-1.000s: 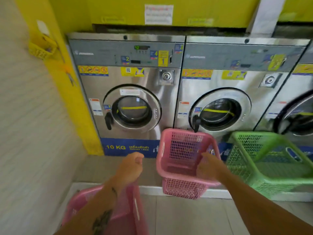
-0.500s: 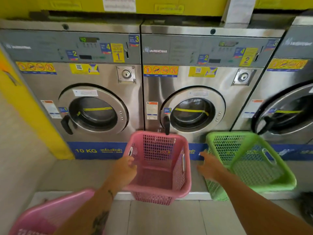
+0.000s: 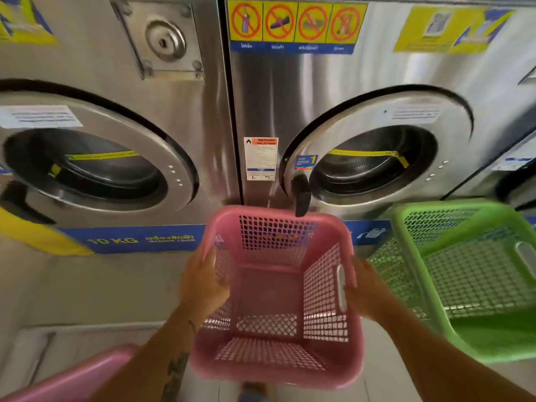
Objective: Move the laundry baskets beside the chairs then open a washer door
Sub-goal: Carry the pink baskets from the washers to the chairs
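A pink laundry basket (image 3: 275, 294) sits in front of two steel washers, tilted toward me with its inside empty. My left hand (image 3: 203, 282) grips its left rim and my right hand (image 3: 365, 288) grips its right side by the handle slot. A green basket (image 3: 464, 280) stands just to the right, touching or nearly touching the pink one. The rim of another pink basket (image 3: 72, 378) shows at the bottom left. The left washer door (image 3: 95, 163) and the right washer door (image 3: 374, 158) are both shut; the right door's black handle (image 3: 301, 195) hangs just above the pink basket.
The washers stand on a raised concrete step (image 3: 87, 291) with a tiled floor below. A yellow wall edge (image 3: 34, 239) is at the far left. Part of a third washer (image 3: 519, 181) shows at the right edge. No chairs are in view.
The view has moved much closer to the washers. My right hand left the green basket's side and took the pink basket's right side; my left hand stays on its left rim.
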